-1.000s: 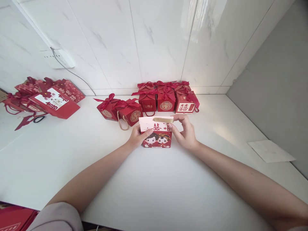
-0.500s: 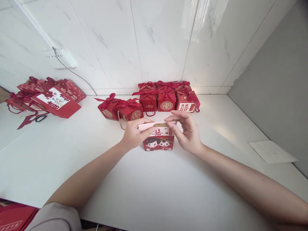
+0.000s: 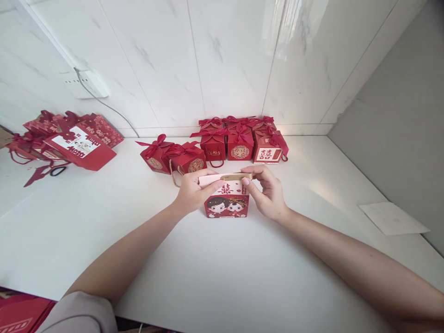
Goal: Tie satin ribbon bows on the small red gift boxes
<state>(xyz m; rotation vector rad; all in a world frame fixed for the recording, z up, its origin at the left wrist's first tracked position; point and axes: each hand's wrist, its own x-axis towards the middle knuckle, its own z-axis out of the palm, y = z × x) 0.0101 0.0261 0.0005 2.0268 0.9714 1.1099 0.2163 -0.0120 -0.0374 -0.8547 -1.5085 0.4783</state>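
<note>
A small red and pink gift box [image 3: 227,201] with two cartoon figures on its front stands on the white counter [image 3: 222,263]. My left hand [image 3: 192,190] grips its left side, thumb pressed on the front near the top. My right hand [image 3: 266,190] holds its right side, with fingers pinching the tan flap [image 3: 236,176] along the box's top edge. Both hands are closed on the box.
Several red ribbon-tied gift boxes [image 3: 239,143] stand in a cluster against the back wall, two more [image 3: 173,157] left of them. A pile of flat red boxes [image 3: 69,141] lies at far left. A white sheet [image 3: 391,217] lies at right. A wall socket with cable [image 3: 88,83] is above left.
My left hand rose from the box's lower left to its top left. The tall pink top panel has been folded down, so the box top is lower and flatter.
</note>
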